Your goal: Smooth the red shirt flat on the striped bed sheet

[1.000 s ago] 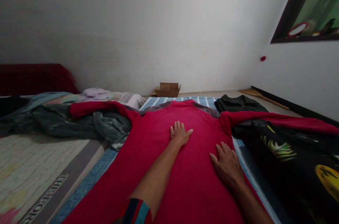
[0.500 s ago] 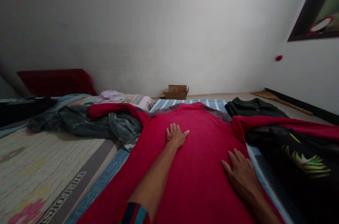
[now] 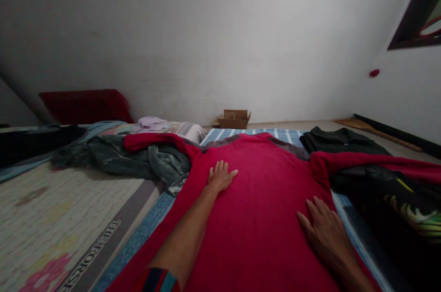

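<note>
A red long-sleeved top (image 3: 262,218) with grey shoulder panels lies spread out in front of me, its collar at the far end and its sleeves out to both sides. My left hand (image 3: 221,177) rests flat on its upper left part, fingers stretched out. Lower down, near the top's right edge, my right hand (image 3: 325,227) lies palm down with the fingers slightly spread. Neither hand grips the fabric. Beneath the top is a blue and white striped sheet (image 3: 287,135).
Crumpled grey-green clothing (image 3: 113,156) lies on a floral mattress (image 3: 86,200) at the left. To the right are a folded dark garment (image 3: 344,140) and a black garment with a bright print (image 3: 379,209). A cardboard box (image 3: 235,119) stands by the wall.
My left hand has slid a little to the left across the red top. My right hand keeps about the same place on the fabric. The view has shifted slightly left.
</note>
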`<act>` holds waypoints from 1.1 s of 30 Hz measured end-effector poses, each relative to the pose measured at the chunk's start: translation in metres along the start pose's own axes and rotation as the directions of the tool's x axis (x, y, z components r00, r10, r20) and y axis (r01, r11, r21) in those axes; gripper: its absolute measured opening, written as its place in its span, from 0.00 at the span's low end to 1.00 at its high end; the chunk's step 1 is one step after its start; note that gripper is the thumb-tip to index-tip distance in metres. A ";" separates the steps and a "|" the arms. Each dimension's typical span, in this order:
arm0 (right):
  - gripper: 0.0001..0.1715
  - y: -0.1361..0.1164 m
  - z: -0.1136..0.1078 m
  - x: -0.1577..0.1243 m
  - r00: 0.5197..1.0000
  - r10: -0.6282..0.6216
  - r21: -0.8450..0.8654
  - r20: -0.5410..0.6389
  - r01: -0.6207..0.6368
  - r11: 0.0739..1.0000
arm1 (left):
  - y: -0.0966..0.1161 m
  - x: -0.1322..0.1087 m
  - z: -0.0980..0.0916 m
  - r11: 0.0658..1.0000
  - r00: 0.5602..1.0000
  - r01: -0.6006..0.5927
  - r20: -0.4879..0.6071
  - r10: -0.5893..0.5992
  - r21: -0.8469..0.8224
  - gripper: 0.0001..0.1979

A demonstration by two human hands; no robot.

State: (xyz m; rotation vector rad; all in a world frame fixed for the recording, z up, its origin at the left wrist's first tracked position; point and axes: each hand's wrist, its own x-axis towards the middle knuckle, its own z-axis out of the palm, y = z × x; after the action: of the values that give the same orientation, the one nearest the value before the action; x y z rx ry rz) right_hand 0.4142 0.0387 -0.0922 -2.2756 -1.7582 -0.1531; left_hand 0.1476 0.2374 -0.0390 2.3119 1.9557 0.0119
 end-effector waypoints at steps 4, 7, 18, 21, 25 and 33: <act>0.36 0.001 0.001 0.000 1.000 0.004 -0.009 -0.005 -0.004 1.000 | -0.005 -0.002 0.001 1.000 1.000 -0.020 0.004 0.020 0.006 0.37; 0.36 0.001 0.000 -0.001 1.000 -0.005 -0.016 -0.008 0.005 1.000 | -0.006 -0.005 0.002 1.000 1.000 0.004 -0.014 -0.004 0.012 0.38; 0.36 0.004 0.002 -0.003 0.999 -0.007 -0.007 0.033 0.007 1.000 | -0.009 -0.009 0.007 1.000 0.999 -0.003 -0.046 0.003 -0.007 0.38; 0.36 0.002 0.002 -0.003 0.999 -0.012 0.000 0.031 0.012 1.000 | -0.010 -0.012 0.008 1.000 0.998 -0.005 -0.063 0.004 -0.016 0.38; 0.32 0.003 0.003 -0.004 0.998 -0.046 0.005 0.038 0.045 0.999 | -0.012 -0.015 0.010 0.999 0.996 -0.012 -0.093 0.008 -0.039 0.38; 0.30 -0.015 -0.002 0.012 0.998 -0.050 -0.032 -0.023 0.050 0.998 | -0.014 -0.023 0.010 0.997 0.991 -0.020 -0.131 0.010 -0.081 0.36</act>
State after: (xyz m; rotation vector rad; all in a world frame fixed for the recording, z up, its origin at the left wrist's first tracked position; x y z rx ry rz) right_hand 0.4027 0.0526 -0.0851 -2.2433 -1.8141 -0.2176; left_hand 0.1310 0.2167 -0.0489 2.3274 1.9565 0.2463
